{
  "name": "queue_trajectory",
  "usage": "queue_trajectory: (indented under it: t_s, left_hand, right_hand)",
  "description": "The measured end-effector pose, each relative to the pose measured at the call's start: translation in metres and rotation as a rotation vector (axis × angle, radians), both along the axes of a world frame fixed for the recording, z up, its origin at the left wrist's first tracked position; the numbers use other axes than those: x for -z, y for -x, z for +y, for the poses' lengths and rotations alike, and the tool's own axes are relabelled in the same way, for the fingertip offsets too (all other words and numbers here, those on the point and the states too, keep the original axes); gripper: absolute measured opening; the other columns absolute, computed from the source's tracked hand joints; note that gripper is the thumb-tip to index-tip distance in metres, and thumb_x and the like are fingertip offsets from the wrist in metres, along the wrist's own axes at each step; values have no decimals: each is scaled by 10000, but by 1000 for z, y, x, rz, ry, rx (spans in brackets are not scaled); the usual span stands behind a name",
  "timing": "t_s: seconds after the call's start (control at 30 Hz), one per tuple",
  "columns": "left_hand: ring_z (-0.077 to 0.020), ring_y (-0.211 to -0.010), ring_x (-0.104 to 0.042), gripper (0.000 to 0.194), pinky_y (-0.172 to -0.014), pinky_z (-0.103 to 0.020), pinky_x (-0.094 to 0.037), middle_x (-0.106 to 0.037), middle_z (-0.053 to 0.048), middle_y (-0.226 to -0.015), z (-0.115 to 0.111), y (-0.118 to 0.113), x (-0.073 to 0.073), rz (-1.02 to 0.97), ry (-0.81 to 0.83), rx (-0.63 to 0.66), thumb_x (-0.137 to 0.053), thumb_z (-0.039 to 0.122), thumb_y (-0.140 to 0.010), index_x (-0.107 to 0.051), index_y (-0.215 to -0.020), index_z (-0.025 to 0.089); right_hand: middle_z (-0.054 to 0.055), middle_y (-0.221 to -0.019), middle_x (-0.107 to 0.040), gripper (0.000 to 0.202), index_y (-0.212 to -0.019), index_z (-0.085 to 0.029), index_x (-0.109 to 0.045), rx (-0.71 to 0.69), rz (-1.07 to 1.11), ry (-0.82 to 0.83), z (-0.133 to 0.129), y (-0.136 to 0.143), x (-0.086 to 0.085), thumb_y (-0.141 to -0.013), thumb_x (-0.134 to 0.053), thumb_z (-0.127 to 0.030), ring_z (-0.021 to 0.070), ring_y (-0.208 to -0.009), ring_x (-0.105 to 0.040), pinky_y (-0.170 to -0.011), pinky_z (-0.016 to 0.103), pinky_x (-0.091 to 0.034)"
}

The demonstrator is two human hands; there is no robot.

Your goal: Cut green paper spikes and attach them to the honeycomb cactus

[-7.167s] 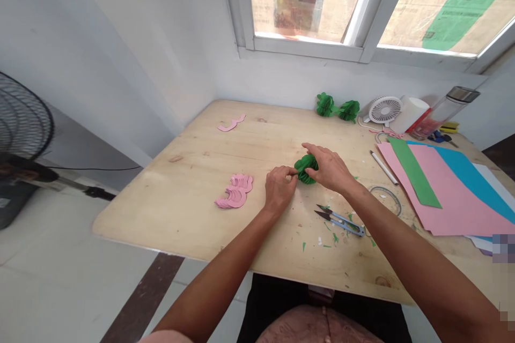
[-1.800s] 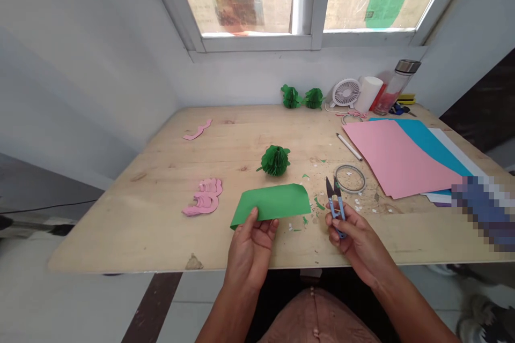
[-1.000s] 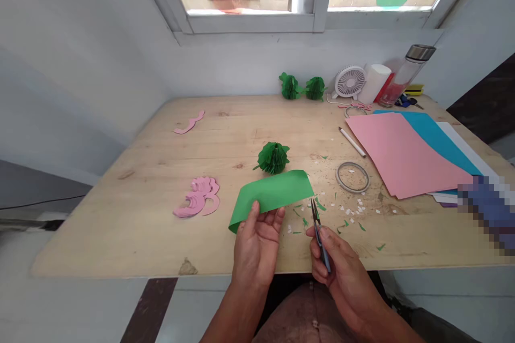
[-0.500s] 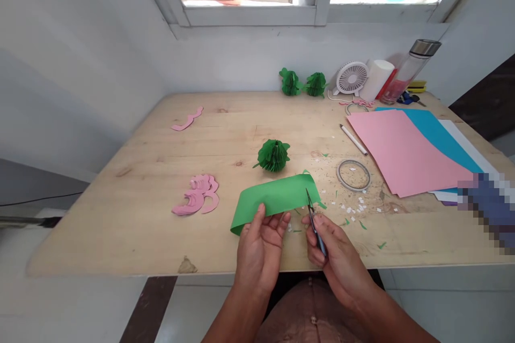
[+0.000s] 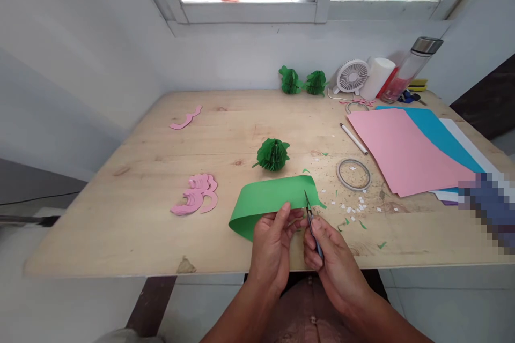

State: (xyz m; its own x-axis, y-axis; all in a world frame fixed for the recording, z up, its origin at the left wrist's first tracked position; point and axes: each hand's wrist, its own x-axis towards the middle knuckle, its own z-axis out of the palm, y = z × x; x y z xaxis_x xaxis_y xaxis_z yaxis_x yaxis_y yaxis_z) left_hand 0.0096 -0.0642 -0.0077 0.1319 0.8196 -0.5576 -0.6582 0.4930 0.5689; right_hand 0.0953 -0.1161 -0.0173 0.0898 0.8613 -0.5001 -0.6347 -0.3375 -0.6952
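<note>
Left hand [image 5: 271, 249]: fingers closed on a green paper strip [image 5: 267, 195], thumb at its near edge, the others partly hidden behind. Right hand [image 5: 333, 257]: fingers wrapped around the handles of one pair of snips [image 5: 316, 237], held near the left hand's fingertips.

Snips: dark blades pointing away from the person, against the strip's right end; whether they bite into the paper cannot be told.

Green strip: one, raised above the near part of the desk [image 5: 132, 214], its left end curled under.

Just beyond the strip: one pleated green paper ball [image 5: 273, 155]. To its left: a stack of pink scalloped cutouts [image 5: 193, 195]; farther back, a single wavy pink piece [image 5: 187, 119].

Right of the strip: white paper bits [image 5: 361, 200], green scraps and one ring [image 5: 338, 176] lying flat. Beyond: a white pen [image 5: 353, 138], beside pink sheets [image 5: 410, 155] overlapping a blue sheet [image 5: 444, 136].

Back edge: two green pleated ornaments [image 5: 289, 81], a small white fan [image 5: 351, 76], a tilted-looking bottle [image 5: 414, 67].
</note>
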Motion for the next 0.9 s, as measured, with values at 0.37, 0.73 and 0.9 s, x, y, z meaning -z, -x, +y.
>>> queue_trajectory:
  t_s: [0.37, 0.73, 0.9]
  left_hand:
    - [-125, -600, -622, 150, -667, -245, -503, -695, -72, -664, -2, -6, -1, 46, 8, 36, -755, 225, -656, -678, -668, 96]
    - [-173, -685, -664, 177, -746, -308, -522, -711, -77, -740, -3, -4, -5, 98, -35, 44, -767, 204, -624, -684, -739, 97]
    - [-163, -665, -652, 177, -745, -315, -525, -699, -68, -720, -3, -3, -7, 107, -54, 57, -770, 216, -624, -684, -722, 96]
  right_hand:
    - [-66, -605, -381, 377, -736, -179, -487, 37, -36, 16, -1, 3, 1, -785, -640, -520, 53, -482, -227, -443, 207, -180]
    - [-55, -614, -386, 350, -714, -186, -504, 34, -65, -40, 2, -2, -4, -792, -640, -498, 71, -495, -231, -438, 210, -183]
    - [-57, -613, -380, 352, -720, -188, -504, 40, -57, -53, 1, -2, -5, -789, -640, -505, 73, -492, -227, -439, 211, -182]
